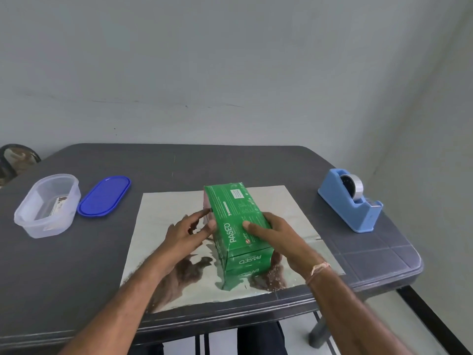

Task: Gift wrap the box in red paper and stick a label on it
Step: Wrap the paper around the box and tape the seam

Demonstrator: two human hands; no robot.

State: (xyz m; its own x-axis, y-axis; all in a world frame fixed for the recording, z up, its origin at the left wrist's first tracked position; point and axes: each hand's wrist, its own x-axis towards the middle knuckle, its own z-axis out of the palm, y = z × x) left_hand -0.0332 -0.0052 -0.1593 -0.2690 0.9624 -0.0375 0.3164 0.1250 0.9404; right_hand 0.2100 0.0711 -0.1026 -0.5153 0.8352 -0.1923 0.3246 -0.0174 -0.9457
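Counter (76,265): dark grey, set against a pale wall.

Sheet of paper (158,226): shiny silver face up, flat on the counter at centre, near edge close to the counter's front edge. It mirrors the box and forearms.

Box (235,208): green carton, "PASEO" printed on top and on the near end. It stands on the middle of the sheet, long axis running 12 to 6 o'clock, slightly skewed.

Left hand (186,231): at 9 o'clock of the box. Fingers (203,213) spread apart and nearly straight, tips laid against the box's left face, thumb at the top edge.

Right hand (279,234): at 3 o'clock of the box. Thumb lies on the top face, fingers curl round the right side, clamped on the box. A thin band (318,269) is on that wrist.

Tape dispenser (350,201): blue, loaded with a roll, at 3 o'clock, well apart from the sheet.

Container (30,221): clear plastic, open, at 9 o'clock near the counter's left edge; something small inside, too blurred to identify.

Lid (103,196): blue, oval, flat, just beside the container toward the sheet.
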